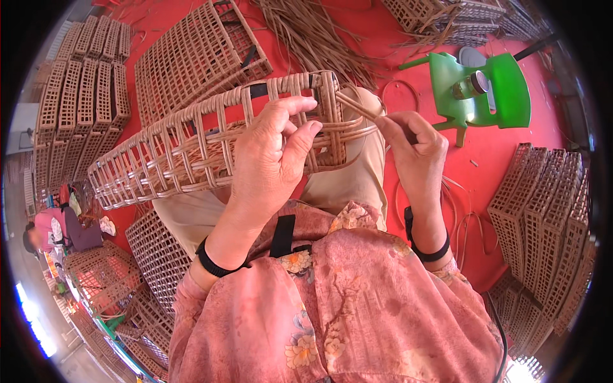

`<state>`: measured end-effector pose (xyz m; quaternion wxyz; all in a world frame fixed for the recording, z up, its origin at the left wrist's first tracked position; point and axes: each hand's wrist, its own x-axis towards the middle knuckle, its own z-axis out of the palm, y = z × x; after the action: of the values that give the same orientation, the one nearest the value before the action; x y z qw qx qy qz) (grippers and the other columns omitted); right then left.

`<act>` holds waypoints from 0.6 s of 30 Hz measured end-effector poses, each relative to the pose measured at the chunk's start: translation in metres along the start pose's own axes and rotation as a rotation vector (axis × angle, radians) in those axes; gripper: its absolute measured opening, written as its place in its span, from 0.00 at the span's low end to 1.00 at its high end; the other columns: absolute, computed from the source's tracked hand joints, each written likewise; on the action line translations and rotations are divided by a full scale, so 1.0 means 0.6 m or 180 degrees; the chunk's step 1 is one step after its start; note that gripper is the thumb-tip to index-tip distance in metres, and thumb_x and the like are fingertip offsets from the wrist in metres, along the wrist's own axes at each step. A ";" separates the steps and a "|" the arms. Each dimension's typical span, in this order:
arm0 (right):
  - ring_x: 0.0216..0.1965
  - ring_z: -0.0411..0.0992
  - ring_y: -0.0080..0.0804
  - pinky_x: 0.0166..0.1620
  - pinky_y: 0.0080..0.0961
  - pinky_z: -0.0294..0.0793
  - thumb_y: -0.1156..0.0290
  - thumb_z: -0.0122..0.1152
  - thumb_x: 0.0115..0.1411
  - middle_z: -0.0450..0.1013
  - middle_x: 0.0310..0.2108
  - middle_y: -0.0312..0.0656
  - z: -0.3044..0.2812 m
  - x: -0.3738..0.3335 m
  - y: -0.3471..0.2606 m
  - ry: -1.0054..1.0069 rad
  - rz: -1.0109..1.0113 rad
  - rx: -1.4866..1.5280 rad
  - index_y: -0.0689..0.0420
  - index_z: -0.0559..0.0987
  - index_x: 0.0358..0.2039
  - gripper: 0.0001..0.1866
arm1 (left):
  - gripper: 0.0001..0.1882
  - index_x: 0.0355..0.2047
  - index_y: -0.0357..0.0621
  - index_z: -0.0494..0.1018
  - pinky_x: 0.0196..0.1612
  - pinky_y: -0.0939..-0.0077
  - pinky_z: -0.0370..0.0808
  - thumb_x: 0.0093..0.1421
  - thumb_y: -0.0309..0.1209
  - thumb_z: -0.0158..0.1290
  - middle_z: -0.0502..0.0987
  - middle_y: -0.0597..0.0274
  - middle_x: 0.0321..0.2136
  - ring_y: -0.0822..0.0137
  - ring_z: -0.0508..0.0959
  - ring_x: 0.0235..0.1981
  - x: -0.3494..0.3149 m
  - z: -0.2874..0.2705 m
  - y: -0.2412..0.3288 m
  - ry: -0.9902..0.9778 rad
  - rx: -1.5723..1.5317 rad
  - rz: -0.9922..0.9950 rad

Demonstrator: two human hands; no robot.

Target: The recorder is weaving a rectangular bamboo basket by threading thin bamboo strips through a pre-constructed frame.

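Observation:
A long woven rattan basket frame (204, 150) lies across my lap, its open-slatted side turned up and its squared end to the right. My left hand (271, 150) is over the frame near that end. Its thumb and forefinger are apart with nothing visible between them; the other fingers are partly hidden. At the right end, my right hand (418, 143) pinches a thin rattan strand (357, 105) between thumb and fingers. That strand runs from the frame's upper corner. Another strand bends in a loop (361, 131) around the same end, just below.
A larger woven panel (198, 57) lies beyond the frame, beside a heap of loose strands (313, 32). A green plastic stool (479, 96) holding a jar (470, 85) stands at far right. Stacked woven pieces (543, 223) rise at right, others (83, 96) at left. Another person (54, 233) sits far left.

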<state>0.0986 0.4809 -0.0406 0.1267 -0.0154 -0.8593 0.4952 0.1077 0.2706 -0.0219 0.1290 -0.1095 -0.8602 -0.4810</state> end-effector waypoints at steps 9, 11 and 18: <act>0.22 0.63 0.14 0.25 0.18 0.63 0.72 0.67 0.57 0.70 0.18 0.37 -0.019 0.035 0.028 -0.0695 -0.0053 0.0406 0.64 0.82 0.32 0.07 | 0.14 0.48 0.42 0.73 0.34 0.73 0.77 0.61 0.23 0.56 0.81 0.56 0.32 0.67 0.82 0.30 0.022 0.036 -0.014 0.0111 0.0612 0.0135; 0.21 0.64 0.15 0.25 0.19 0.63 0.73 0.67 0.56 0.71 0.18 0.38 -0.026 0.040 0.012 -0.0778 -0.0179 0.0064 0.63 0.83 0.33 0.07 | 0.14 0.48 0.42 0.73 0.36 0.71 0.79 0.61 0.23 0.56 0.82 0.53 0.34 0.62 0.83 0.33 0.025 0.040 -0.011 0.0147 0.0691 0.0236; 0.21 0.68 0.19 0.26 0.21 0.67 0.73 0.68 0.55 0.74 0.21 0.40 -0.004 0.038 0.017 -0.0854 -0.0284 0.0330 0.63 0.82 0.32 0.07 | 0.16 0.48 0.41 0.72 0.40 0.67 0.79 0.59 0.23 0.57 0.82 0.49 0.38 0.55 0.83 0.41 0.028 0.042 -0.003 0.0031 0.0809 0.0019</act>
<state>0.0760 0.4918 -0.0436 0.0332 0.0957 -0.8417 0.5304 0.0881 0.2925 -0.0303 0.1474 -0.0925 -0.9133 -0.3683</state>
